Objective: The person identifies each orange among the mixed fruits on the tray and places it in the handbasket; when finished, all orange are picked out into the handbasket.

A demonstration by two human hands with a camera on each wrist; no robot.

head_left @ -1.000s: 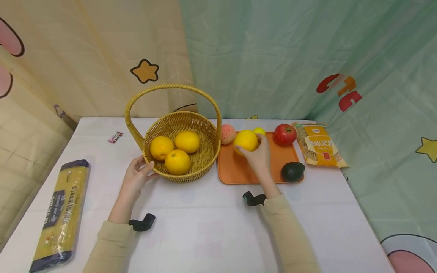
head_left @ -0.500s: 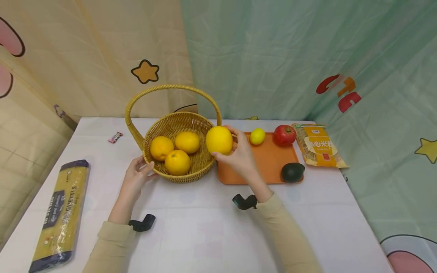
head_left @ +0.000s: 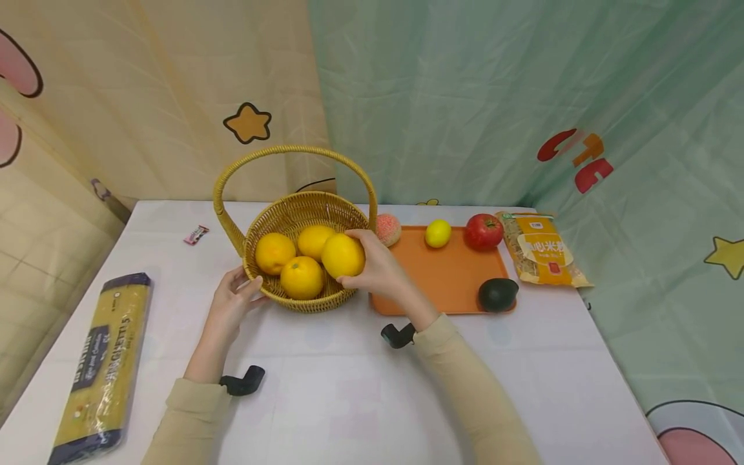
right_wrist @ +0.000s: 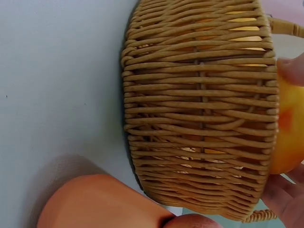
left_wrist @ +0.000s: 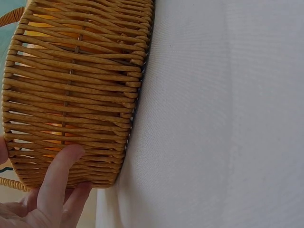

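Note:
A yellow wicker basket [head_left: 343, 294] with a tall arched handle stands on the table. Several round yellow-orange fruits, among them one [head_left: 301, 278] with a stem spot, lie inside it. My left hand [head_left: 228, 302] grips the basket's near left rim. In the left wrist view, fingers [left_wrist: 59, 178] press against the woven wall [left_wrist: 95, 104]. My right hand [head_left: 380, 268] pinches a round yellow fruit [head_left: 343, 256] over the right side of the basket, near the other fruits. In the right wrist view that fruit [right_wrist: 290, 128] shows just past the rim, partly hidden by it.
An orange tray [head_left: 442, 271] right of the basket bears a small lime-yellow fruit [head_left: 438, 233], a red fruit [head_left: 484, 232] and a dark green avocado-like fruit [head_left: 498, 294]. A pink peach [head_left: 387, 230], a food bag [head_left: 543, 248], a spaghetti pack [head_left: 101, 368] and a candy [head_left: 196, 234] lie around.
My right hand has carried the yellow fruit leftward from above the tray to over the basket. The left hand has stayed on the basket's rim.

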